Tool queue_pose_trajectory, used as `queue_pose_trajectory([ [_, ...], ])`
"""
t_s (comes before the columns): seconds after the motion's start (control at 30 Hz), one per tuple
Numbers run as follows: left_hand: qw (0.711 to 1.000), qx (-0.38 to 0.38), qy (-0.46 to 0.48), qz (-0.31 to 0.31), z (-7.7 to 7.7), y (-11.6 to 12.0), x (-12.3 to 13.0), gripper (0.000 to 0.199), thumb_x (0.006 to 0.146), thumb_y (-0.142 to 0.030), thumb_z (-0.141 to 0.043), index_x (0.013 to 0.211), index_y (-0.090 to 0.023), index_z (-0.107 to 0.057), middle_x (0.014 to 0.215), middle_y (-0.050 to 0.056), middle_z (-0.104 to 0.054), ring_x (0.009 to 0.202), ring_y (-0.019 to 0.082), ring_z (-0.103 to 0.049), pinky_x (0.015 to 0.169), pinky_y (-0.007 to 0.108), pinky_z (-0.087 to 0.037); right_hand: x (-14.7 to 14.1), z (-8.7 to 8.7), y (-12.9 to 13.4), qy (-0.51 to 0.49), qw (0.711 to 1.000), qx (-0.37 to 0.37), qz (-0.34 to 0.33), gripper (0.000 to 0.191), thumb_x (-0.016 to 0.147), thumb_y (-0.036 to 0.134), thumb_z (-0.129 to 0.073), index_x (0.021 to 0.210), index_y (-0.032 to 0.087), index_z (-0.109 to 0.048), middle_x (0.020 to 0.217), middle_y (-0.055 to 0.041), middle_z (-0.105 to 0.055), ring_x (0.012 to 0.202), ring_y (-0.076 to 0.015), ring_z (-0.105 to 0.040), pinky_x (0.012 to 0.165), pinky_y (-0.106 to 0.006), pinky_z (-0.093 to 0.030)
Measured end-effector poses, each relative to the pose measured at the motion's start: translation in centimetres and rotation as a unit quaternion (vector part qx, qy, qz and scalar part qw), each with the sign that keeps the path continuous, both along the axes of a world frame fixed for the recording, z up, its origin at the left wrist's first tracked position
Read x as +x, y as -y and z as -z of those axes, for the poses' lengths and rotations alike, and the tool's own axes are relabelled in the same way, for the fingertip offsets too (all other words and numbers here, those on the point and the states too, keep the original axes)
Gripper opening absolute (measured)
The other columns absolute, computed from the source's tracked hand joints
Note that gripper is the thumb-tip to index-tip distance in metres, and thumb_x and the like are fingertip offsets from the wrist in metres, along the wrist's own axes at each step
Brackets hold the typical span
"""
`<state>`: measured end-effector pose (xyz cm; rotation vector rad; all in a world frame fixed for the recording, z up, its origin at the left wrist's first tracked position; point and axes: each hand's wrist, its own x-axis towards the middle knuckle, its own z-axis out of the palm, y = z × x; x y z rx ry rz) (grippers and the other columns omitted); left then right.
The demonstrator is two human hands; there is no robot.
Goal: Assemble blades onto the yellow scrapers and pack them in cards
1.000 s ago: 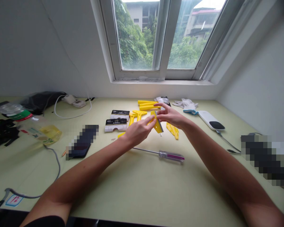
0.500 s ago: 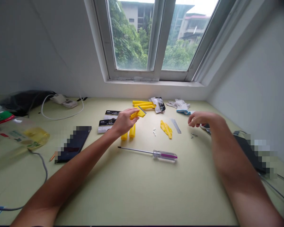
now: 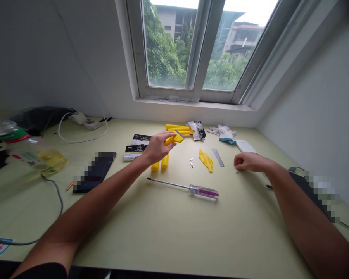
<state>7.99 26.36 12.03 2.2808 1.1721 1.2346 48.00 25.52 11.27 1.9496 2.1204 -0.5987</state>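
Lowered since the earlier frame, the right hand now curls with its fingertips just by a tiny metal screw, to the right of a long steel screwdriver with a clear, purple-striped handle; whether it pinches anything, I cannot tell. Above that screwdriver, the left hand grips a bright yellow plastic scraper, its thin steel blade bare at the far end. A slipping grip could let that edge nick the fingers; a careless brush could scatter the screw.
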Motion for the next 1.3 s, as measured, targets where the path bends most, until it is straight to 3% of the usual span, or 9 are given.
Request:
queue_pose_trajectory([
  [0.4, 1.000, -0.012, 0.009, 0.016, 0.6, -0.1, 0.2, 0.033, 0.080, -0.022, -0.067, 0.113, -0.020, -0.068, 0.119, 0.008, -0.068, 0.107, 0.021, -0.065, 0.088, 0.038, -0.056, -0.1, 0.7, -1.6, -0.059, 0.998, 0.003, -0.002, 0.027, 0.064, 0.033, -0.061, 0.086, 0.020, -0.071, 0.094, -0.0077, -0.073, 0.084, -0.0253, -0.066, 0.070, -0.031, -0.048],
  [0.6, 0.998, -0.049, 0.040, 0.019, 0.5, 0.1, 0.4, 0.033, 0.080, -0.023, -0.068, 0.113, -0.017, -0.068, 0.119, 0.009, -0.068, 0.101, 0.019, -0.067, 0.082, 0.035, -0.058, 0.1, -0.9, -2.4, -0.104, 0.993, 0.025, -0.040, 0.037, 0.072, 0.042, -0.058, 0.098, 0.020, -0.074, 0.103, -0.0081, -0.073, 0.090, -0.0255, -0.065, 0.073, -0.030, -0.048],
  [0.7, 0.997, -0.054, 0.047, 0.021, 0.3, 0.2, 0.4, 0.033, 0.080, -0.023, -0.069, 0.113, -0.017, -0.068, 0.119, 0.009, -0.068, 0.100, 0.019, -0.067, 0.081, 0.034, -0.059, -0.8, -1.2, -2.7, -0.074, 0.997, 0.013, -0.032, 0.035, 0.069, 0.040, -0.059, 0.092, 0.019, -0.075, 0.097, -0.0085, -0.073, 0.086, -0.0261, -0.066, 0.071, -0.032, -0.048],
  [0.93, 0.998, -0.042, 0.040, 0.021, 0.4, 0.2, 0.3, 0.033, 0.081, -0.024, -0.068, 0.113, -0.019, -0.068, 0.119, 0.008, -0.068, 0.103, 0.019, -0.066, 0.084, 0.033, -0.057, -1.4, -0.2, -2.5, -0.043, 0.999, -0.021, -0.023, 0.027, 0.064, 0.035, -0.060, 0.081, 0.019, -0.073, 0.084, -0.0076, -0.073, 0.082, -0.0257, -0.065, 0.068, -0.031, -0.047],
  [1.13, 0.993, -0.088, 0.069, 0.041, 0.8, 0.3, 0.6, 0.035, 0.080, -0.027, -0.069, 0.113, -0.018, -0.069, 0.122, 0.010, -0.066, 0.082, 0.016, -0.067, 0.068, 0.029, -0.058, -0.2, -0.1, -2.8, -0.065, 0.997, -0.012, -0.033, 0.030, 0.065, 0.042, -0.062, 0.083, 0.019, -0.071, 0.086, -0.0072, -0.072, 0.080, -0.0246, -0.065, 0.066, -0.031, -0.046],
  [1.2, 0.989, -0.113, 0.083, 0.041, 0.7, 0.5, 0.7, 0.036, 0.079, -0.029, -0.070, 0.113, -0.018, -0.069, 0.116, 0.011, -0.069, 0.070, 0.013, -0.066, 0.061, 0.027, -0.056, -0.2, -0.3, -2.7, -0.064, 0.998, 0.016, -0.026, 0.029, 0.068, 0.043, -0.061, 0.083, 0.019, -0.070, 0.087, -0.0079, -0.072, 0.080, -0.0245, -0.065, 0.067, -0.031, -0.046],
  [1.3, 0.972, -0.193, 0.129, 0.046, 0.3, 0.8, 0.9, 0.043, 0.078, -0.034, -0.071, 0.116, -0.016, -0.067, 0.078, 0.007, -0.071, 0.049, 0.010, -0.057, 0.047, 0.025, -0.049, -1.2, -1.4, -2.2, -0.094, 0.991, 0.091, -0.011, 0.028, 0.073, 0.044, -0.059, 0.083, 0.020, -0.067, 0.088, -0.0079, -0.072, 0.078, -0.0231, -0.065, 0.066, -0.032, -0.046],
])
